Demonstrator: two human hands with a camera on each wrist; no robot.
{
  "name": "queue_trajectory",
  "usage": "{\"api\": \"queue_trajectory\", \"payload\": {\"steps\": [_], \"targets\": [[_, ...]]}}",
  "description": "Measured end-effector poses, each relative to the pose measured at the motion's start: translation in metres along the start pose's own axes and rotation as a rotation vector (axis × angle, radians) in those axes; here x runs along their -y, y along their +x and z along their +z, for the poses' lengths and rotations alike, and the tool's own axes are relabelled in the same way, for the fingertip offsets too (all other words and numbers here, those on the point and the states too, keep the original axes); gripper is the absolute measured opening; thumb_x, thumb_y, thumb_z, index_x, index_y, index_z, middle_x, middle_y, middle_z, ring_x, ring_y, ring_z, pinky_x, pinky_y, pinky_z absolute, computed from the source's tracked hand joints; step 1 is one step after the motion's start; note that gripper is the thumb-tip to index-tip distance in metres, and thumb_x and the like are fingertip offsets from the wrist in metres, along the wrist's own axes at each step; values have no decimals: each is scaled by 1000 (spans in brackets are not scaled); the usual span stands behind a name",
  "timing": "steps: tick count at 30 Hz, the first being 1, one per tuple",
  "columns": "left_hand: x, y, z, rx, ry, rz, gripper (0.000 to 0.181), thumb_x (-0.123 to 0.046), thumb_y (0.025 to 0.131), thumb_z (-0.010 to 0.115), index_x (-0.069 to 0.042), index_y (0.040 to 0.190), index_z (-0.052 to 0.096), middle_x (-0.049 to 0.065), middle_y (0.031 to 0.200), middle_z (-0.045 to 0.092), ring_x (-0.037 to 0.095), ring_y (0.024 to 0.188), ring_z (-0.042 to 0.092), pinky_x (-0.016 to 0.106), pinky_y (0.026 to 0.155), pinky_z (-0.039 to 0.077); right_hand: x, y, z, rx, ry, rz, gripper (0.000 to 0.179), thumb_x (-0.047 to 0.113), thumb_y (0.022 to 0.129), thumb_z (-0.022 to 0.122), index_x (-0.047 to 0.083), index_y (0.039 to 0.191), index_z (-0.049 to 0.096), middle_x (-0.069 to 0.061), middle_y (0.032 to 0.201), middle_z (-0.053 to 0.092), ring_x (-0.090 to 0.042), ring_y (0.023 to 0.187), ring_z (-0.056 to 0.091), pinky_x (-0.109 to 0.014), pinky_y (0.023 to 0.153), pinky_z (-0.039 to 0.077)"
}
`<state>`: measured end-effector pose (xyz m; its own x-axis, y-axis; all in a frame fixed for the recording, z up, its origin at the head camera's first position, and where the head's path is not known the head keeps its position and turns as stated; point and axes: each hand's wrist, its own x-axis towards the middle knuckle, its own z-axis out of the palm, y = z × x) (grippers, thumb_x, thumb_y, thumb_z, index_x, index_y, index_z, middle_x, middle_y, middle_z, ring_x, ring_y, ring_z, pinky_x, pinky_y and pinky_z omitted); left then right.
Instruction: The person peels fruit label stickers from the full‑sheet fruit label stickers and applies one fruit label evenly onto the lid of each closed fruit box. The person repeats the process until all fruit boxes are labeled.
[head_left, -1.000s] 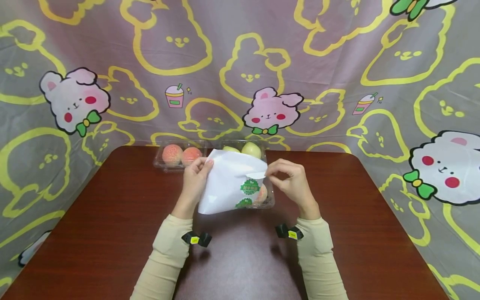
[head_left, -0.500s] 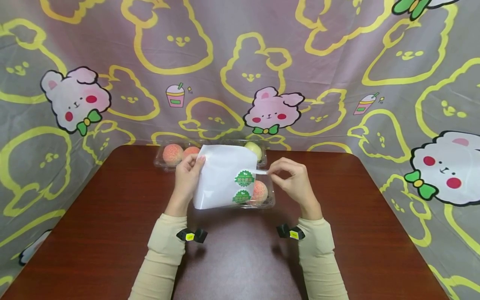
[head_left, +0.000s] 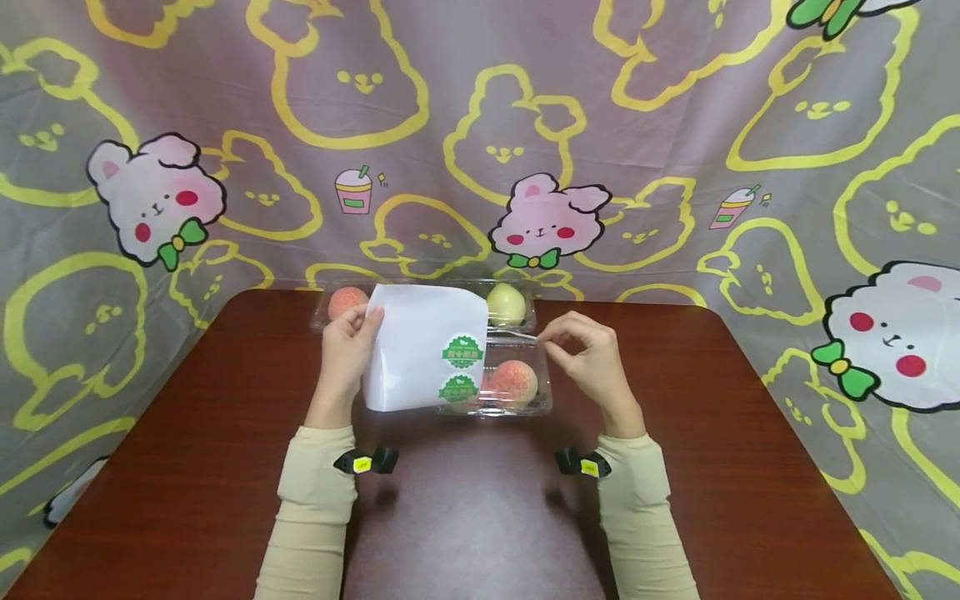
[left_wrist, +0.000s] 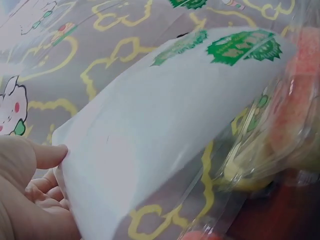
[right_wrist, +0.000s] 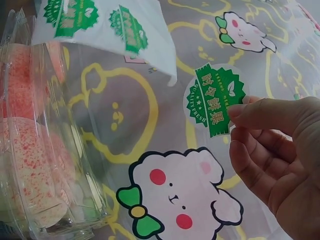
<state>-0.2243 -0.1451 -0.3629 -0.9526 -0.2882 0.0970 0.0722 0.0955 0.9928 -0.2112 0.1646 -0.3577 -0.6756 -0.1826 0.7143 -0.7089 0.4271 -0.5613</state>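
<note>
The left hand (head_left: 341,358) pinches the left edge of a white sheet (head_left: 420,342), which is held up and bears two green badges (head_left: 462,352) near its right edge. Right of the sheet, a peach (head_left: 514,382) shows in a clear box (head_left: 542,402). Farther right of it, the right hand (head_left: 592,354) pinches a sticker (right_wrist: 202,102): a thin sliver from the head, but "时令鲜果" and "QUALITY FRESH" from the right wrist. Below the sheet lies a reddish-brown table (head_left: 225,433); behind it, a cartoon-bunny curtain (head_left: 420,50).

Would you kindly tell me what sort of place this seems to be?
Probably an improvised recording or work corner, though I can't be certain: a cartoon-print curtain hangs behind and beside a brown table, and small black devices are worn at both wrists.
</note>
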Motion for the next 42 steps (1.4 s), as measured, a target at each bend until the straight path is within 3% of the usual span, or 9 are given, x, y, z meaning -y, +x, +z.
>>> {"api": "queue_trajectory", "payload": {"steps": [5,11,21,28,34,38,42], "targets": [[0,4,-14,-54,18,-21,35,-23,97,57,6,117,62,-25,61,56,-4,58,55,15,57,48,-2,0,0,-1,-7,13,16,-14,72,71,1,76,72,-16,76,70,-8,72,59,-18,65,50],[2,8,-30,-118,40,-54,35,-24,96,57,5,115,62,-24,58,55,-4,56,52,15,56,45,-4,-1,1,6,-2,28,16,-14,73,70,1,77,72,-15,76,69,-10,72,60,-11,67,48],[7,13,-48,-117,134,-131,40,-29,97,55,3,120,60,-23,62,55,-2,60,53,17,58,46,-7,-2,2,15,-1,59,14,-13,73,70,1,77,72,-16,77,69,0,75,58,-21,66,53],[15,18,-57,-67,254,-189,44,-31,99,51,2,127,58,-10,80,58,3,72,52,21,68,45,-9,-3,5,3,13,66,15,-14,73,72,1,77,72,-13,77,70,2,75,58,-18,66,53],[21,19,-59,53,300,-213,45,-29,100,48,5,129,55,-4,85,60,7,75,52,24,71,44,-9,-3,5,6,10,70,14,-13,73,73,1,77,72,-14,77,70,2,75,58,-17,66,53],[22,19,-60,130,328,-217,48,-30,102,44,7,131,51,8,100,60,10,80,52,24,74,44,-8,-2,5,9,10,72,13,-12,73,73,0,77,72,-16,77,69,5,75,57,-17,65,53],[27,21,-61,146,355,-269,50,-29,102,41,7,136,46,20,118,55,19,93,53,34,85,46,-8,-2,5,10,10,73,14,-13,73,73,0,77,72,-15,77,69,6,74,56,-16,64,53]]}}
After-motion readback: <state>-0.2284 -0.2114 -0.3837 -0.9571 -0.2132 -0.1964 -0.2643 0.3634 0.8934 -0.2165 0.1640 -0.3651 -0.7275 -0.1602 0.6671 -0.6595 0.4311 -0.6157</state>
